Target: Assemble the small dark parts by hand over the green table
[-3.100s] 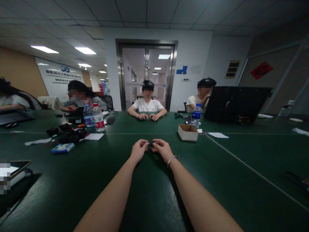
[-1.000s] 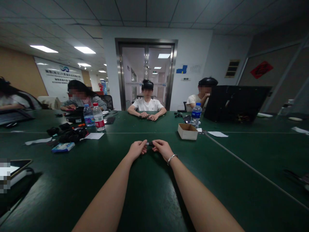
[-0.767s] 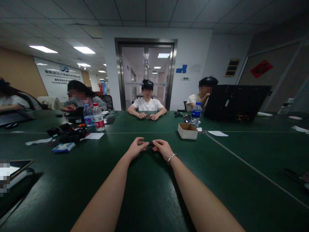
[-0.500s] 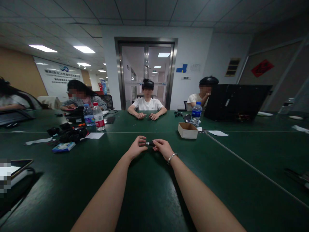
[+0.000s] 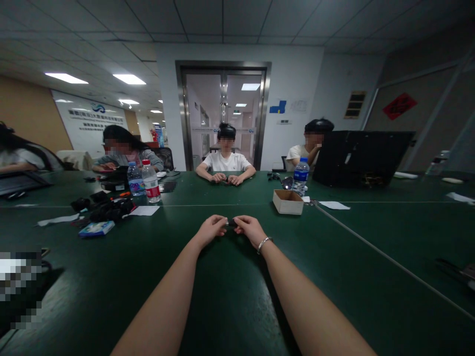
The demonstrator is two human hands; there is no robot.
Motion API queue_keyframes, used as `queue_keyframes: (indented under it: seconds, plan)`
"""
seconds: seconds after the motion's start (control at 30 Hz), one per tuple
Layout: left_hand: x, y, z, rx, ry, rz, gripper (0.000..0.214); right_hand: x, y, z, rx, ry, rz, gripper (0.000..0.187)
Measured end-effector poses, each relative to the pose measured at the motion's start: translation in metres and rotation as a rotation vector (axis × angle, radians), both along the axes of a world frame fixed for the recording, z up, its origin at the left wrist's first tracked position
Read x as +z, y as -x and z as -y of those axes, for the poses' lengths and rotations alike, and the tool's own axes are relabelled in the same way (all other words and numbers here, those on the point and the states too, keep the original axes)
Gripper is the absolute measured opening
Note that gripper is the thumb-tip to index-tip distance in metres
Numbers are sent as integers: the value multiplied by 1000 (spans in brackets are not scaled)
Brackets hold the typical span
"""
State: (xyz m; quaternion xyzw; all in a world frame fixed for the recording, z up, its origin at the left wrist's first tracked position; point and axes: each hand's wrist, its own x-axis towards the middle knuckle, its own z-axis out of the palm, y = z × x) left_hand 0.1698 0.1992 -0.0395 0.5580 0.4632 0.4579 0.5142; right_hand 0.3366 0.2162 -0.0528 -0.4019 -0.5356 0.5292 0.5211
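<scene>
Above the green table (image 5: 237, 291), my two hands meet around a small black object with a silver end (image 5: 231, 223), whose exact kind I cannot make out. My right hand (image 5: 251, 230) is closed in a pinch on its black part, and a silver bracelet (image 5: 264, 244) circles that wrist. Closed at the silver end are the thumb and fingers of my left hand (image 5: 210, 231). The fingers of both hands cover much of the object.
Ahead to the right stand an open cardboard box (image 5: 288, 202) and a blue-labelled water bottle (image 5: 301, 177). Two bottles, one red-capped (image 5: 151, 182), black gear (image 5: 107, 206) and a blue packet (image 5: 97, 229) are on the left. A person (image 5: 226, 160) sits opposite; others sit nearby.
My left thumb and fingers have closed onto the silver end of the small black object; before, they were spread around it. My right hand keeps its pinch. The view has shifted slightly.
</scene>
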Motion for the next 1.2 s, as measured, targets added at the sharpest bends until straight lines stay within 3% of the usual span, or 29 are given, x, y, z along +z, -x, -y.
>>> queue_keyframes:
  seconds: [0.23, 0.33, 0.53, 0.67, 0.8, 0.87, 1.0, 1.2]
  plan:
    - [-3, 2, -3, -29, -71, -10, 28, 2, 2, 2, -5, 8, -6, 20]
    - [1, 5, 2, -7, -159, 24, 40, 2, 2, 2, 1, 0, -13, 18]
    - [5, 4, 6, -43, -90, 113, 45, 3, 1, 2, 5, 28, 7, 14]
    - [1, 1, 1, -23, -81, 9, 37, 2, 0, 1, 24, 11, -4, 17]
    - [-2, 0, -2, 44, -76, -48, 48, 0, -1, 0, 37, -9, -19, 24]
    - [-2, -1, -1, 15, -89, -44, 54, -1, -1, 1, 42, -12, -26, 26]
    - [0, -2, 3, -31, -78, -78, 40, 1, -1, 2, 62, -5, -37, 26]
    - [-1, -2, 4, -79, -103, -39, 50, 1, 0, 2, 65, -2, -69, 24]
